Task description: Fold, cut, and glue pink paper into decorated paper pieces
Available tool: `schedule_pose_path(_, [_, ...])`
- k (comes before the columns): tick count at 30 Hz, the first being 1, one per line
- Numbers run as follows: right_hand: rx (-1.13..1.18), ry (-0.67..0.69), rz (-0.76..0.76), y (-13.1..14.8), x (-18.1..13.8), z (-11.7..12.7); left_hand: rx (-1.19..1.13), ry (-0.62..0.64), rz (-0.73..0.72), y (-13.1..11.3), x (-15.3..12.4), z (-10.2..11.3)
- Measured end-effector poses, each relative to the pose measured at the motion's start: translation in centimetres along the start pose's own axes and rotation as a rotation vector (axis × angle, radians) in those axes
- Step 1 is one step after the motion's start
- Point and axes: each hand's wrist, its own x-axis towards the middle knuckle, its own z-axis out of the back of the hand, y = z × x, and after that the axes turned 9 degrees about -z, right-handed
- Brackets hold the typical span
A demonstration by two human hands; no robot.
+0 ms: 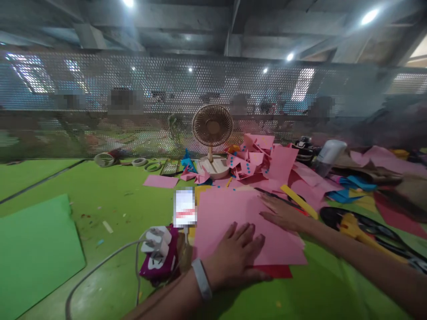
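A large sheet of pink paper lies flat in front of me, with a corner of red paper showing under its near edge. My left hand, with a grey band at the wrist, rests spread on the sheet's near part. Farther back on the right, my right hand lies flat over the sheet's right side, fingers stretched out. Neither hand grips anything. A dark pair of scissors, partly hidden, and a yellow strip lie just beyond my right hand.
A small fan stands behind the sheet, beside a heap of folded pink paper. Left are a lit phone, a purple power strip with cables, and green paper. Large yellow-and-black scissors lie right. A perforated screen closes the back.
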Motion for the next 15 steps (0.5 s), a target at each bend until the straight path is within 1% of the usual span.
schedule_pose_path(2, [0.023,0.08,0.084,0.5,-1.9,0.8,-0.017,-0.011,-0.004,0.0,0.2,0.1])
schedule_pose_path(5, [0.029,0.257,0.202,1.2,-5.5,1.2,-0.019,-0.002,0.019,0.1,0.6,0.1])
schedule_pose_path(7, [-0.005,0.297,0.233,1.4,-7.5,0.7,0.01,0.007,0.027,0.1,0.7,0.0])
schedule_pose_path(10, [-0.098,0.212,0.261,1.0,-9.0,-0.8,0.085,0.06,0.019,-0.3,0.6,-0.2])
schedule_pose_path(13, [-0.168,0.1,0.35,0.4,-9.2,-2.0,0.183,0.159,0.019,-0.7,0.5,-0.5])
schedule_pose_path(15, [-0.192,0.069,0.39,0.2,-9.1,-2.1,0.248,0.208,0.021,-0.8,0.5,-0.6])
